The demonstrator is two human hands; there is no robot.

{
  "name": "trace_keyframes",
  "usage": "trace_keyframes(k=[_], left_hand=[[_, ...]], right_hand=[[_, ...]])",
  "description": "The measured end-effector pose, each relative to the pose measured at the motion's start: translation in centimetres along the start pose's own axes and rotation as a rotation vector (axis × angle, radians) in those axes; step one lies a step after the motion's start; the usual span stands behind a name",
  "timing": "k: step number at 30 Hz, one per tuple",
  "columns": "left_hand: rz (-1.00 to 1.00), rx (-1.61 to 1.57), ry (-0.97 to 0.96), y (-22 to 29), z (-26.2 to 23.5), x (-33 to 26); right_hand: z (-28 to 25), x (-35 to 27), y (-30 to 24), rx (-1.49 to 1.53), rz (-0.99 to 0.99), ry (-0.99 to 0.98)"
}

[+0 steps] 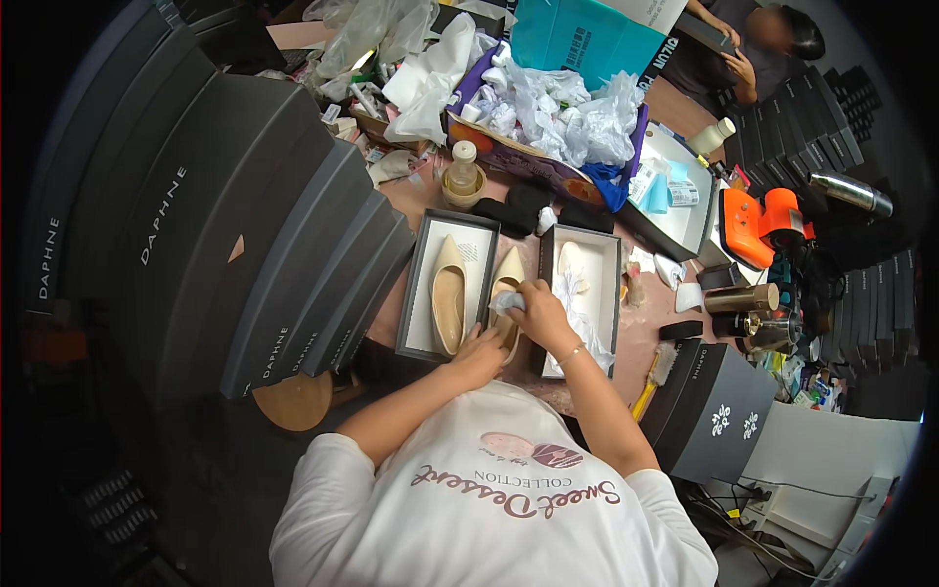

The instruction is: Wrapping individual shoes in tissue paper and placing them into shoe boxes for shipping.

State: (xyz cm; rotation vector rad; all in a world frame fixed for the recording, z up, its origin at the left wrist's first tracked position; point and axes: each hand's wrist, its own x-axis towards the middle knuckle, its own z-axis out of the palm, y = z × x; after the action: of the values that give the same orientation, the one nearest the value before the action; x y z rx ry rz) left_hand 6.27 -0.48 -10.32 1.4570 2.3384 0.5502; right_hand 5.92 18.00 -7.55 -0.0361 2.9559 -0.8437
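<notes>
A cream pointed-toe shoe [448, 303] lies in an open shoebox [413, 328], dark outside and pale inside. Its matching shoe [508, 266] is just right of that box, toe pointing away from me. Around its heel end, my left hand [478, 356] is closed. My right hand [541, 315] pinches a small whitish wad, tissue or cloth [505, 302], at the shoe's opening. To the right, a second open shoebox [611, 328] holds white paper [584, 318] and a pale item I cannot make out clearly.
Dark shoeboxes [220, 196] are stacked high at my left; more boxes [699, 401] stand at right. Beyond the work, a purple box [533, 161] overflows with crumpled plastic. An orange device [748, 230] and a yellow-handled brush [650, 382] lie rightward. Another person [748, 49] is at far right.
</notes>
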Motion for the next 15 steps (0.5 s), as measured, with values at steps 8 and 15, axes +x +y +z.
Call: trace_keyframes(k=[8, 15], left_hand=[[0.091, -0.303, 0.123, 2.0, -4.2, 2.3], [0.121, -0.33, 0.074, 2.2, -3.3, 2.1]], right_hand=[[4.3, 4.9, 1.2, -0.282, 0.085, 0.017], [3.2, 1.0, 2.5, -0.109, -0.184, -0.049]])
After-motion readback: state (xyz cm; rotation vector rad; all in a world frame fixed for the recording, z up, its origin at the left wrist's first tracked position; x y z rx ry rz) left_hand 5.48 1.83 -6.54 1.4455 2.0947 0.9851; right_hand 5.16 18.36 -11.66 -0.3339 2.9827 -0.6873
